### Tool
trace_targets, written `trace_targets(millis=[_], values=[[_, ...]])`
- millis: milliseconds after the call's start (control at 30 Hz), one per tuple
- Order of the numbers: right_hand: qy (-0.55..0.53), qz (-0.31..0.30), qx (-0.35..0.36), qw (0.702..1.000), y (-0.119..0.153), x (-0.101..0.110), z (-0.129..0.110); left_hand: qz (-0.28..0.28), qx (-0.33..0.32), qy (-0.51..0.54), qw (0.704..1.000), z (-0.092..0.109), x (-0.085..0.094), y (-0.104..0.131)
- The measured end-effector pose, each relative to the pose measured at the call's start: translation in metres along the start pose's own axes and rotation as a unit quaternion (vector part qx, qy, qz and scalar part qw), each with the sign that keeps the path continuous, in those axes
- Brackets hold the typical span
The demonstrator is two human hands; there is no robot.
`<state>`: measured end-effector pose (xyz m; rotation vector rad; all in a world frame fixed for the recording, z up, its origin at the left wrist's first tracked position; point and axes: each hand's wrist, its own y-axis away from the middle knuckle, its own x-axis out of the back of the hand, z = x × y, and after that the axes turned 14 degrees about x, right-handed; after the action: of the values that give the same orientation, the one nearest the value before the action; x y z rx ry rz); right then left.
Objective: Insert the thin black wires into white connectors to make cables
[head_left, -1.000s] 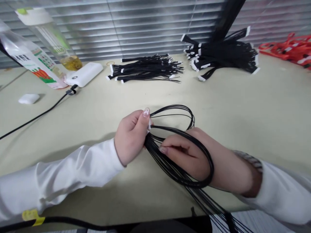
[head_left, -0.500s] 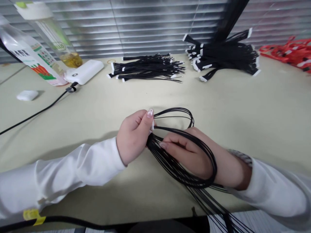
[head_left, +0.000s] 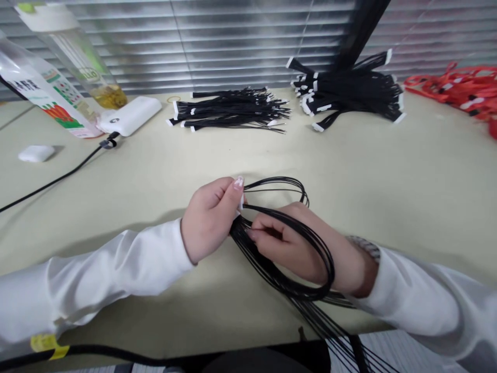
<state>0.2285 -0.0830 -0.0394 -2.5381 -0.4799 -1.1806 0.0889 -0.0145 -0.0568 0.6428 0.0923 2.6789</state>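
Observation:
A bundle of thin black cables (head_left: 267,269) with small white connectors hangs between my hands at the middle of the table and trails down over its front edge. My left hand (head_left: 212,217) is closed on the connector end, thumb on top. One loop rises behind, and a larger loop passes around my right hand (head_left: 291,241). The fingers of my right hand are pinched together at the cables just right of the connectors. Its fingertips are partly hidden, so exactly which strands they hold is unclear.
Black cables with white ends lie in a pile (head_left: 233,110) at the back and a thicker pile (head_left: 349,93) right of it. Red cables (head_left: 462,90) lie far right. Two bottles, a white power bank (head_left: 132,116) and a small white case (head_left: 36,153) stand left.
The view has shifted slightly, moving the whole scene a little left. My right hand has moved slightly closer to the connectors, and the large loop around it looks a little narrower.

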Motion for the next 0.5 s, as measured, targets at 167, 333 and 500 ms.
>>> trace_targets(millis=[167, 333, 500], values=[[-0.031, -0.006, 0.061, 0.998, 0.001, 0.0, 0.005, -0.059, -0.045, -0.123, 0.99, 0.007, 0.004, -0.004], [0.042, -0.06, 0.053, 0.996, 0.006, 0.01, 0.002, -0.025, -0.092, -0.161, 0.982, 0.006, 0.002, -0.002], [0.306, -0.053, 0.0, 0.951, 0.019, 0.04, 0.001, 0.009, -0.034, -0.101, 0.994, 0.003, 0.002, 0.0]])
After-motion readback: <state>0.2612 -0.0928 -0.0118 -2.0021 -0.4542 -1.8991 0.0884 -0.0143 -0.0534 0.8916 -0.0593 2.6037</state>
